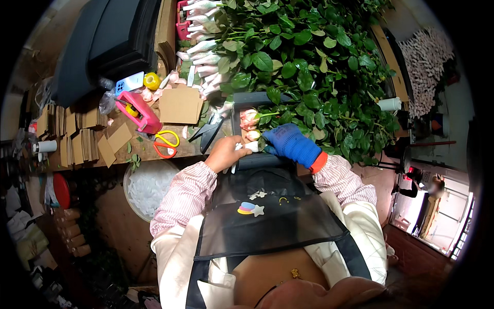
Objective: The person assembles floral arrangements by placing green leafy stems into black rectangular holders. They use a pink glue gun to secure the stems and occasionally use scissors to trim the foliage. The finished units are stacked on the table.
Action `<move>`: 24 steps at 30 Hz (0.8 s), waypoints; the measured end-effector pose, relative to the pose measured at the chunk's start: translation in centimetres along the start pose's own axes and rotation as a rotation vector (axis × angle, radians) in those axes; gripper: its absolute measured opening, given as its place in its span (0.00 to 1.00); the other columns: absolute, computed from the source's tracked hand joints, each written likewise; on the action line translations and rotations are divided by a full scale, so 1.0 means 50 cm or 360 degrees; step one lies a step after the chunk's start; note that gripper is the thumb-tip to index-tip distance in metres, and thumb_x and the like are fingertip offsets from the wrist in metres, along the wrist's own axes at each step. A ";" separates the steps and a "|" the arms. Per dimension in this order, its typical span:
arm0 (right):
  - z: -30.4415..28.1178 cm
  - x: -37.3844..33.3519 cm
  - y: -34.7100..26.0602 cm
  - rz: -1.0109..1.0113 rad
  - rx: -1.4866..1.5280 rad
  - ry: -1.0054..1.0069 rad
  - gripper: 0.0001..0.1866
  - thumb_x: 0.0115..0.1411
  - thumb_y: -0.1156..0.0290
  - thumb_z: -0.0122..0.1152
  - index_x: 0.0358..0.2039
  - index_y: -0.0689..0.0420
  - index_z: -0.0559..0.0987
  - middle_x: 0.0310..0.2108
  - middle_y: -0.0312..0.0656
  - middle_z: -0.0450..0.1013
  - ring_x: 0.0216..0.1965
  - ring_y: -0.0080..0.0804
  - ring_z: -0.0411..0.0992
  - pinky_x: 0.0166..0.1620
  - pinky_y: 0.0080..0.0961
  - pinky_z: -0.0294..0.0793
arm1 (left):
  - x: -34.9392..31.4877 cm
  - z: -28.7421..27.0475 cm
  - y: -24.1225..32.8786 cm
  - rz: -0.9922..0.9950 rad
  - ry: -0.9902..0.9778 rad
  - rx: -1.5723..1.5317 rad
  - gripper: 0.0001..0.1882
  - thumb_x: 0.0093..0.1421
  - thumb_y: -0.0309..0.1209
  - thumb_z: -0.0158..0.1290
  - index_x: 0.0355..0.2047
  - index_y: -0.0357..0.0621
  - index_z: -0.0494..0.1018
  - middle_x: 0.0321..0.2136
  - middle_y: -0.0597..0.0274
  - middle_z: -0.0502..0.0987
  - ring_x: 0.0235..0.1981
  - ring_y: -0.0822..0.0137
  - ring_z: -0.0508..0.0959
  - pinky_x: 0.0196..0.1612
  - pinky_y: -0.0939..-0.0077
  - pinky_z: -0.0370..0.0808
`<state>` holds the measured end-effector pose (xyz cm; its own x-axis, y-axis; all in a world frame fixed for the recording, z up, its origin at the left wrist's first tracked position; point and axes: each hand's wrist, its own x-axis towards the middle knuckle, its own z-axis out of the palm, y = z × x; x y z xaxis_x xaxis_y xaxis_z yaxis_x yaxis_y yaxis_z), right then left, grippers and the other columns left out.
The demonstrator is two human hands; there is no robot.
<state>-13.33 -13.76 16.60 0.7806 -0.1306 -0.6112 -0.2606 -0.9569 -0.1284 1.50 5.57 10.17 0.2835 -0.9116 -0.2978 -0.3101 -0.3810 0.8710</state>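
My bare left hand [226,153] is closed in a pinch on a small white sleeve [251,146] at the near edge of a dark tray [237,110]. Just right of it, my right hand [289,145] wears a blue knitted glove with an orange cuff. Its fingers are bent around the stem side of a pale pink rose [252,135], whose head points left; the glove hides most of the grip. Behind that flower, another pink rose [249,118] lies in the tray with its green stem toward the right.
Leafy rose stems [309,62] pile up behind, their heads in white net sleeves [203,49]. Leftward lie a black-handled tool [208,133], scissor handles [167,144], cardboard pieces [180,106], a pink tape dispenser [140,113] and a phone [129,82]. Below stands a bucket of white sleeves [149,188].
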 end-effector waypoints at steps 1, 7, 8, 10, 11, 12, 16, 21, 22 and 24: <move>0.002 0.001 0.001 0.0017 0.0002 -0.0019 0.20 0.59 0.51 0.68 0.46 0.49 0.82 0.42 0.45 0.83 0.46 0.46 0.82 0.48 0.44 0.80 | -0.005 0.004 -0.002 -0.0025 -0.0003 -0.0092 0.16 0.57 0.40 0.70 0.32 0.42 0.79 0.26 0.50 0.81 0.30 0.52 0.82 0.36 0.59 0.76; 0.004 0.002 -0.012 -0.0100 -0.0199 0.0049 0.13 0.64 0.60 0.62 0.44 0.51 0.79 0.33 0.47 0.82 0.38 0.49 0.82 0.40 0.46 0.79 | -0.050 -0.050 -0.070 -0.0090 0.0219 -0.0766 0.10 0.62 0.30 0.66 0.30 0.43 0.76 0.25 0.71 0.78 0.28 0.80 0.74 0.30 0.80 0.70; 0.002 0.002 -0.016 -0.0094 -0.0239 0.0024 0.12 0.65 0.61 0.60 0.44 0.52 0.80 0.35 0.48 0.82 0.39 0.48 0.83 0.41 0.46 0.80 | -0.076 -0.085 -0.100 -0.0302 0.0362 -0.0786 0.11 0.62 0.32 0.67 0.31 0.42 0.76 0.25 0.67 0.77 0.28 0.77 0.74 0.32 0.76 0.71; -0.004 0.003 -0.024 -0.0113 -0.0255 -0.0041 0.12 0.66 0.65 0.56 0.43 0.54 0.84 0.38 0.50 0.84 0.42 0.47 0.84 0.43 0.46 0.81 | -0.155 -0.168 -0.170 -0.0306 0.0631 -0.0393 0.11 0.61 0.34 0.66 0.31 0.42 0.76 0.25 0.61 0.77 0.27 0.70 0.76 0.33 0.70 0.74; -0.009 0.003 -0.028 -0.0089 -0.0263 -0.0104 0.12 0.67 0.64 0.55 0.43 0.54 0.84 0.38 0.50 0.84 0.42 0.47 0.84 0.43 0.46 0.81 | -0.202 -0.202 -0.203 -0.0167 0.0763 0.0046 0.11 0.60 0.34 0.66 0.30 0.43 0.77 0.25 0.59 0.78 0.27 0.67 0.78 0.32 0.68 0.74; -0.013 0.004 -0.033 -0.0097 -0.0251 -0.0133 0.12 0.67 0.64 0.55 0.43 0.54 0.84 0.39 0.51 0.84 0.42 0.47 0.84 0.43 0.46 0.81 | -0.254 -0.226 -0.232 -0.0387 0.0794 0.0511 0.10 0.58 0.35 0.67 0.31 0.44 0.77 0.26 0.57 0.79 0.29 0.62 0.80 0.33 0.64 0.75; -0.031 0.013 -0.049 -0.0125 -0.0377 -0.0237 0.15 0.70 0.62 0.52 0.46 0.54 0.83 0.39 0.52 0.84 0.43 0.47 0.84 0.41 0.46 0.81 | -0.354 -0.228 -0.252 -0.1083 0.0658 0.1913 0.22 0.52 0.38 0.70 0.45 0.44 0.79 0.38 0.50 0.83 0.41 0.48 0.81 0.42 0.51 0.76; -0.032 0.003 -0.031 -0.0258 -0.0292 -0.0016 0.12 0.70 0.61 0.53 0.46 0.48 0.82 0.36 0.51 0.84 0.40 0.46 0.84 0.40 0.45 0.81 | -0.129 -0.074 -0.126 0.0304 0.0629 0.0193 0.26 0.57 0.31 0.66 0.56 0.42 0.76 0.46 0.48 0.78 0.50 0.47 0.78 0.58 0.59 0.73; -0.027 -0.003 -0.023 -0.0273 -0.0244 0.0002 0.11 0.70 0.61 0.54 0.46 0.47 0.82 0.35 0.51 0.83 0.40 0.46 0.84 0.39 0.45 0.81 | -0.080 -0.050 -0.101 0.0305 0.0514 0.0115 0.31 0.57 0.31 0.66 0.61 0.43 0.72 0.51 0.46 0.75 0.55 0.46 0.74 0.60 0.59 0.71; -0.016 -0.011 -0.010 -0.0285 -0.0213 0.0013 0.11 0.69 0.60 0.55 0.45 0.45 0.82 0.34 0.50 0.83 0.38 0.46 0.84 0.39 0.45 0.81 | -0.017 -0.029 -0.071 0.0405 0.0384 0.0043 0.41 0.56 0.33 0.67 0.70 0.48 0.65 0.59 0.44 0.67 0.61 0.46 0.67 0.65 0.58 0.66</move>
<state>-13.18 -13.40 17.62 0.8124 0.0432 -0.5814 -0.0398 -0.9908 -0.1292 3.67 7.93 7.92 0.3996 -0.9162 0.0311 -0.4215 -0.1535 0.8937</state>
